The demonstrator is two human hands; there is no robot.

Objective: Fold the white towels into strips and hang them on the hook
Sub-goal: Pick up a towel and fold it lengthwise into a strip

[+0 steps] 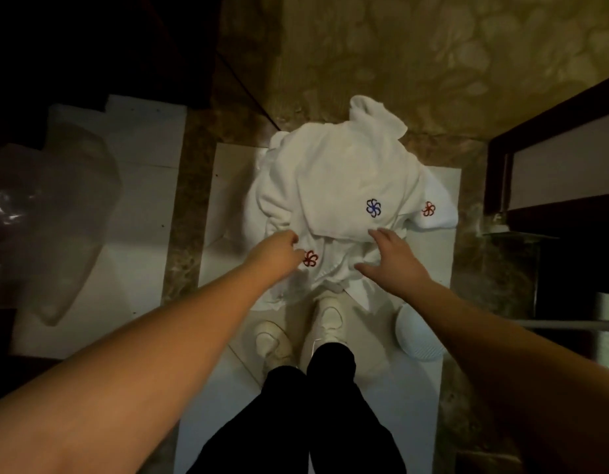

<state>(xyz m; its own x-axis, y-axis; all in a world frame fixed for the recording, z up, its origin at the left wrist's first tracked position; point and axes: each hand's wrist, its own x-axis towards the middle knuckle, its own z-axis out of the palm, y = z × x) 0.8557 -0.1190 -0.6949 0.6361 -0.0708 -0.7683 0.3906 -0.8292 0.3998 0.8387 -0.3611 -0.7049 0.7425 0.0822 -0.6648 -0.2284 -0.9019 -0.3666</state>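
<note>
We see white towels [344,186] heaped on the pale floor [227,206] ahead of our shoes [327,316], left hand [282,246] curled, pinching the heap's near edge, right hand [392,258] spread, fingers touching the top towel, white round object [415,336] at right

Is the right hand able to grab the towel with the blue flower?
Probably yes. The right hand is open at the edge of the towel with the blue flower, which lies on top with nothing covering it.

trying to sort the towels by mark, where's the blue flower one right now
In the head view the blue flower sits on the top towel of the pile, right of centre, just beyond the right hand and left of a red flower.
</note>
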